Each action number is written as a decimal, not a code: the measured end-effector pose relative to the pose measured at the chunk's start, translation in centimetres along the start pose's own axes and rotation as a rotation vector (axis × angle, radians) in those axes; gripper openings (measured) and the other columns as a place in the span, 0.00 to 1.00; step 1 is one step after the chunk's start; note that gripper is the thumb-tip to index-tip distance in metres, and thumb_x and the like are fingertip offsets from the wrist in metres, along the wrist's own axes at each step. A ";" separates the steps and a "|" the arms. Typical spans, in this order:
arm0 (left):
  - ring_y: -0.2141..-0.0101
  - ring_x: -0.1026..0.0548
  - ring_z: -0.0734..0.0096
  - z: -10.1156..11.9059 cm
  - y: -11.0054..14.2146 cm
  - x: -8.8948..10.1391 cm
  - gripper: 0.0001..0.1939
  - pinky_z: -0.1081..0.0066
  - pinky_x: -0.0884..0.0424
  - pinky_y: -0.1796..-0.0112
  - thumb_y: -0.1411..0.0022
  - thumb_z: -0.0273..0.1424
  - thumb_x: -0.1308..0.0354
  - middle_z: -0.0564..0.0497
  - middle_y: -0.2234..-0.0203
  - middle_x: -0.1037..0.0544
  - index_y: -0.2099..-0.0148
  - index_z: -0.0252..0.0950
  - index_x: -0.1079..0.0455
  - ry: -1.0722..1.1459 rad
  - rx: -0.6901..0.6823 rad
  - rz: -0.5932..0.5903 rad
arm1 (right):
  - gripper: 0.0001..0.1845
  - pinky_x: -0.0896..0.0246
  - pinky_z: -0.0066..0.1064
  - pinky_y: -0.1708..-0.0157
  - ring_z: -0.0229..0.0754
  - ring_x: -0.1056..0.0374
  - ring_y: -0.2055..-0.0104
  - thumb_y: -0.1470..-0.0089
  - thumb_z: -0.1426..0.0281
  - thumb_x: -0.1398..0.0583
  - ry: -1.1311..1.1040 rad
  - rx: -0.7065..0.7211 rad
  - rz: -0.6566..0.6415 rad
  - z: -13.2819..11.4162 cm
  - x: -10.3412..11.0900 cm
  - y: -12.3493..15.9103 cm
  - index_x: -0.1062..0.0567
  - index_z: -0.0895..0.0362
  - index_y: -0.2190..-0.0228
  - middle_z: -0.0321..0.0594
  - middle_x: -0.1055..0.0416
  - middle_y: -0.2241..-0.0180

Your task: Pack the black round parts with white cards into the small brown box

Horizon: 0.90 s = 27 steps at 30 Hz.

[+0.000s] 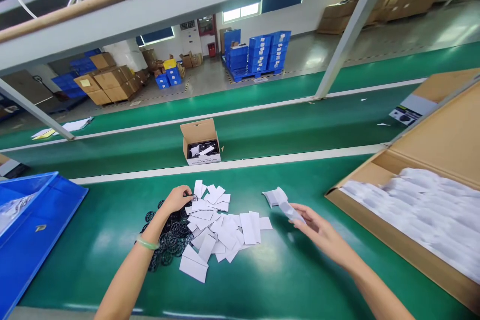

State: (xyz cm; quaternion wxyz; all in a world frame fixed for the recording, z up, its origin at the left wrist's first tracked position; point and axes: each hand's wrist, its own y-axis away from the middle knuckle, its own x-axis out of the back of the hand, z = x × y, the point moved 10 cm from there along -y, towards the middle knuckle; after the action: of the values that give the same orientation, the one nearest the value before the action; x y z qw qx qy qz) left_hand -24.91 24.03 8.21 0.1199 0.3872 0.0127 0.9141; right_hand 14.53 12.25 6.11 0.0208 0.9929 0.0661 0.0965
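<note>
My left hand (178,199), with a pale green bangle on the wrist, reaches over a heap of black rings (174,235). Its fingertips are pinched on a black ring (194,198), beside the upper edge of a pile of white paper pieces (225,232). To the right of that pile, my right hand (315,227) holds a bent white packet (290,211) between thumb and fingers. A crumpled white piece (275,197) touches or joins the packet's far end; I cannot tell which.
At right stands a large open carton (378,215) of white packets. A blue bin (41,230) is at left. Ahead, a small open box (202,142) holds dark items. A metal post (348,35) and an overhead beam (187,5) cross the view.
</note>
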 end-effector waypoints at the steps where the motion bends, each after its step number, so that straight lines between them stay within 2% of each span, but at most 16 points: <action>1: 0.71 0.29 0.63 0.1 0.1 0.3 0.09 0.61 0.31 0.62 0.53 0.36 0.39 0.51 0.77 0.28 0.74 0.37 0.34 0.054 0.009 0.003 | 0.32 0.33 0.42 0.57 0.55 0.32 0.58 0.47 0.44 0.38 -0.134 -0.018 0.026 0.2 0.2 0.1 0.31 0.54 0.51 0.49 0.29 0.58; 5: 0.69 0.27 0.65 1.4 1.1 2.1 0.14 0.64 0.30 0.63 0.49 0.43 0.45 0.51 0.73 0.28 0.69 0.38 0.39 0.295 0.038 0.055 | 0.28 0.30 0.34 0.64 0.47 0.31 0.64 0.49 0.49 0.32 -0.660 -0.074 0.074 1.0 0.0 0.5 0.25 0.56 0.55 0.49 0.27 0.60; 7: 0.68 0.27 0.66 2.7 1.6 2.2 0.15 0.64 0.29 0.63 0.50 0.43 0.45 0.51 0.71 0.28 0.67 0.38 0.41 0.515 0.059 0.077 | 0.27 0.30 0.31 0.66 0.45 0.31 0.66 0.52 0.52 0.28 -0.792 -0.091 0.057 0.9 -0.7 0.6 0.23 0.57 0.57 0.49 0.28 0.58; 10: 0.73 0.31 0.73 5.6 1.3 0.1 0.16 0.71 0.32 0.71 0.52 0.43 0.42 0.54 0.73 0.32 0.67 0.37 0.39 0.822 0.086 0.067 | 0.25 0.31 0.26 0.70 0.40 0.33 0.69 0.55 0.57 0.25 -0.827 -0.106 0.039 0.8 -1.6 0.3 0.21 0.57 0.59 0.47 0.27 0.60; 12: 0.79 0.38 0.77 8.1 0.4 -2.7 0.17 0.75 0.40 0.77 0.51 0.44 0.41 0.56 0.78 0.37 0.71 0.37 0.39 0.833 0.080 0.029 | 0.23 0.33 0.23 0.73 0.38 0.34 0.72 0.57 0.59 0.24 -0.831 -0.104 0.064 1.2 -1.6 0.0 0.20 0.58 0.62 0.45 0.27 0.64; 14: 0.81 0.42 0.78 10.8 -0.6 -6.0 0.17 0.75 0.45 0.79 0.50 0.43 0.39 0.58 0.81 0.40 0.75 0.36 0.39 0.764 0.055 -0.014 | 0.24 0.33 0.23 0.74 0.37 0.35 0.73 0.59 0.59 0.23 -0.841 -0.102 0.130 2.1 -1.0 -0.3 0.20 0.59 0.64 0.44 0.27 0.66; 15: 0.80 0.41 0.77 12.3 -0.9 -7.7 0.16 0.74 0.44 0.78 0.50 0.41 0.37 0.58 0.82 0.39 0.76 0.36 0.37 0.679 0.017 -0.043 | 0.25 0.33 0.23 0.74 0.38 0.35 0.73 0.61 0.59 0.22 -0.847 -0.104 0.176 2.7 -0.5 -0.3 0.21 0.59 0.64 0.44 0.27 0.66; 18: 0.70 0.31 0.69 16.5 -0.4 -12.8 0.08 0.71 0.36 0.68 0.49 0.34 0.36 0.52 0.72 0.29 0.69 0.36 0.29 0.079 -0.150 -0.215 | 0.28 0.31 0.24 0.72 0.40 0.33 0.71 0.66 0.61 0.21 -0.873 -0.107 0.312 4.7 1.1 0.1 0.21 0.59 0.65 0.42 0.27 0.68; 20: 0.64 0.27 0.61 16.9 0.8 -15.2 0.10 0.67 0.34 0.63 0.47 0.33 0.36 0.47 0.64 0.27 0.62 0.35 0.28 -0.301 -0.172 -0.305 | 0.28 0.32 0.24 0.71 0.40 0.33 0.70 0.68 0.62 0.20 -0.917 -0.099 0.362 5.6 1.8 0.3 0.21 0.58 0.66 0.40 0.28 0.69; 21: 0.63 0.27 0.57 16.6 1.3 -15.8 0.12 0.64 0.33 0.62 0.47 0.33 0.36 0.43 0.62 0.27 0.61 0.33 0.28 -0.395 -0.141 -0.322 | 0.27 0.32 0.24 0.71 0.39 0.33 0.71 0.69 0.61 0.20 -0.940 -0.096 0.371 5.9 1.9 0.4 0.21 0.58 0.67 0.39 0.28 0.70; 24: 0.64 0.26 0.48 15.2 2.7 -16.1 0.15 0.59 0.33 0.64 0.48 0.34 0.35 0.34 0.60 0.28 0.62 0.28 0.29 -0.485 -0.038 -0.309 | 0.28 0.33 0.24 0.72 0.39 0.34 0.71 0.69 0.61 0.20 -0.990 -0.095 0.364 6.4 2.0 0.2 0.21 0.58 0.67 0.40 0.28 0.70; 27: 0.61 0.26 0.49 14.5 3.3 -16.0 0.13 0.61 0.34 0.63 0.46 0.32 0.37 0.36 0.60 0.27 0.60 0.29 0.30 -0.504 -0.014 -0.305 | 0.27 0.32 0.26 0.70 0.40 0.34 0.70 0.67 0.62 0.21 -1.004 -0.101 0.338 6.4 1.9 -0.1 0.22 0.59 0.66 0.43 0.27 0.67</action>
State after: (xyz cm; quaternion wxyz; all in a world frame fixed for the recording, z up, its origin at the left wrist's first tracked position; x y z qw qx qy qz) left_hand -4.53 16.13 7.47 0.2580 0.5947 0.0343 0.7607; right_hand 17.59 12.46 0.21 0.0816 0.9115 -0.1177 -0.3856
